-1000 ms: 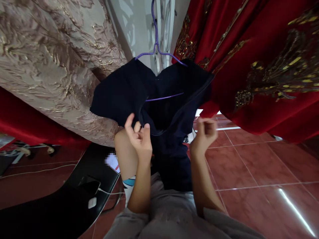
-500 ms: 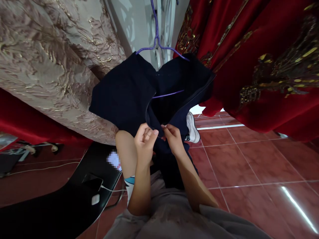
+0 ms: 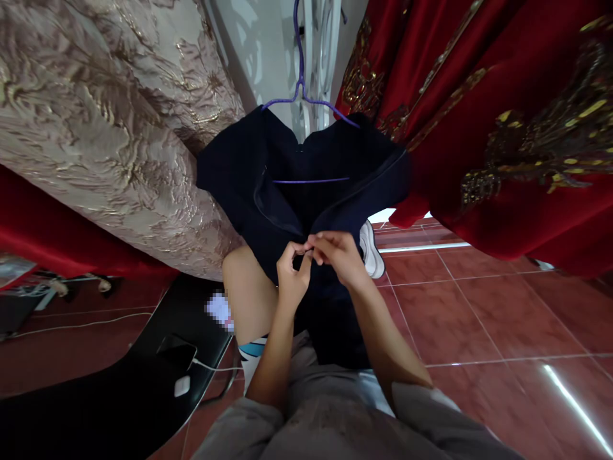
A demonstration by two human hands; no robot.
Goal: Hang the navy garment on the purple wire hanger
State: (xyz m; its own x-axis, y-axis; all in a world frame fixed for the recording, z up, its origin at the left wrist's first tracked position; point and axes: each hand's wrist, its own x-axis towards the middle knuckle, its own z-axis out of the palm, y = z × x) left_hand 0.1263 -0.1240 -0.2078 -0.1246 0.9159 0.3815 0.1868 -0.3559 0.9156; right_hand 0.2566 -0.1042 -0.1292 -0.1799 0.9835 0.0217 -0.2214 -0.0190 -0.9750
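A dark navy garment (image 3: 234, 163) with an open front hangs on a purple hanger (image 3: 301, 89). The hanger's lower bar crosses inside the gaping neckline. What looks like a zipper (image 3: 271, 214) runs down the left front edge. Where the two front edges meet, my left hand (image 3: 294, 278) pinches the cloth between thumb and fingers. My right hand (image 3: 341, 257) is closed at the same spot, its fingertips touching those of the left. Whatever small part lies between the fingertips is hidden.
On the left stand a textured beige-gold cloth (image 3: 143, 140) and a black bench (image 3: 119, 377) carrying a phone (image 3: 177, 351) and a white charger (image 3: 182, 386). Red sequined fabric (image 3: 445, 160) hangs on the right above a red tiled floor (image 3: 460, 313). A white shoe (image 3: 371, 252) shows behind the garment.
My left hand has moved right and slightly down, meeting the right fingertips. The garment's left front edge has swung outward, and its left shoulder has shifted inward. The front edges now come together at my hands.
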